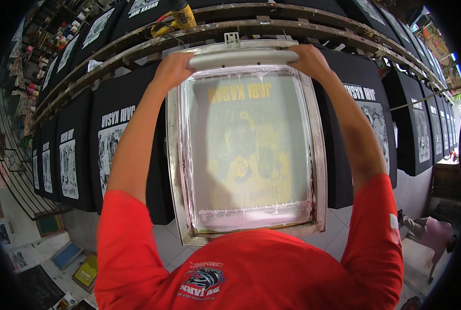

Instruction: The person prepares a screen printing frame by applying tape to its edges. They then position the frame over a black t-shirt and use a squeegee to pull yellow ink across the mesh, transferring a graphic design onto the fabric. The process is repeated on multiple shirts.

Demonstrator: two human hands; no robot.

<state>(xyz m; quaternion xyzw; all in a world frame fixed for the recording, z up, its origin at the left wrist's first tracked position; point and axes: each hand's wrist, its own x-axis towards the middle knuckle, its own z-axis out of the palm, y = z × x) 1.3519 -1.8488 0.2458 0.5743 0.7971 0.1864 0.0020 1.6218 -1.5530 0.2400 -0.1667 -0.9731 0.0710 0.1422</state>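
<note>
A screen printing frame (318,170) lies in front of me, its mesh (246,155) showing a yellowish picture and lettering. Across the frame's far end runs a long pale squeegee (243,59). My left hand (174,70) is closed round its left end and my right hand (311,61) round its right end. Both arms are stretched out over the frame's sides. Wet whitish ink (256,214) lies in a thick band at the near end of the mesh, with thin streaks along the edges and just below the squeegee. The squeegee's lower edge is hard to make out.
Black printed shirts (118,124) on boards stand in rows to both sides. Wooden rails (282,26) run behind the frame, with a yellow and black tool (181,15) on them. At the lower right is another person (432,232). Small coloured frames (67,256) lie at lower left.
</note>
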